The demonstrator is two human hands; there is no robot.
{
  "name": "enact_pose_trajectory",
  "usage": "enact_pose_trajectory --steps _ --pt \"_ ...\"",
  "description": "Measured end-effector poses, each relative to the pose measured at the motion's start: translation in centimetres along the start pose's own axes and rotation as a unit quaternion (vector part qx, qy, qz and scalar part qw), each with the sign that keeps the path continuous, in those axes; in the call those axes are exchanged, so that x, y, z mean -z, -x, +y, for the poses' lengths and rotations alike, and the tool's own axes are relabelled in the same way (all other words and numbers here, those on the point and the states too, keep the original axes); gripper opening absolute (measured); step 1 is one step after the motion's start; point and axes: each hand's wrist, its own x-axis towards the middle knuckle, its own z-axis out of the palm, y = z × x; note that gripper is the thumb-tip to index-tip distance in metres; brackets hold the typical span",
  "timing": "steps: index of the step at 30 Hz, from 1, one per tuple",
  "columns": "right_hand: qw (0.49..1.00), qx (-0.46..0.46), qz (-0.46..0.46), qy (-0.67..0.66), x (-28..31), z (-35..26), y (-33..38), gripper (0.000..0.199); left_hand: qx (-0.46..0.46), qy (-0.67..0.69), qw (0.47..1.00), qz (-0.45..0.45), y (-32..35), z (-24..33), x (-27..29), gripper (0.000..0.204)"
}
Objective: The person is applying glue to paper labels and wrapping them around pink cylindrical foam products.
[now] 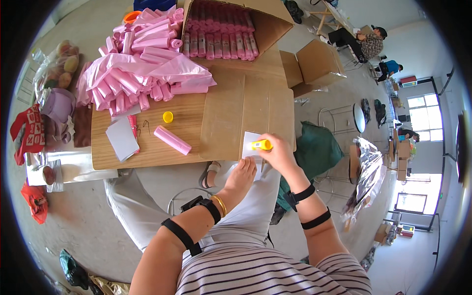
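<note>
My right hand [279, 153] is closed around a yellow glue stick [263, 145], whose end rests against a small white paper slip [250, 137]. The slip lies at the front edge of a flattened cardboard sheet [223, 118] on the wooden table [105, 160]. Just below the glue stick, my left hand [241, 176] pinches the slip's near edge with bunched fingertips. A yellow cap [168, 117] lies apart on the tabletop. To its right and nearer me is a single pink plastic roll [172, 140]. White paper slips [122, 140] are stacked farther left.
A large heap of pink rolls [132, 81] covers the table's far left. Behind it, an open carton [268, 19] holds upright rows of rolls. Another open box [319, 64] stands off the right edge, above a green bag [317, 150]. Other people [366, 46] sit at the far right.
</note>
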Motion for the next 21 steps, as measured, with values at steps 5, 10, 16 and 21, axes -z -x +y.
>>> enact_pose_trajectory --steps 5,10,16,21 --pt "0.999 -0.008 0.032 0.006 0.4 -0.6 0.9 0.024 0.003 -0.001 1.0 -0.008 0.1 -0.1 0.2 0.052" --pt "0.998 -0.028 0.058 0.002 -0.3 0.4 1.9 0.024 -0.014 -0.008 1.0 -0.011 0.2 -0.2 0.4 0.053" --pt "0.994 -0.071 0.078 -0.004 1.0 2.0 3.1 0.025 -0.018 -0.023 0.999 -0.03 0.3 0.0 -0.1 0.056" --pt "0.994 -0.071 0.075 -0.028 0.3 2.0 3.0 0.024 -0.021 -0.02 0.999 -0.027 0.0 0.1 -0.3 0.056"
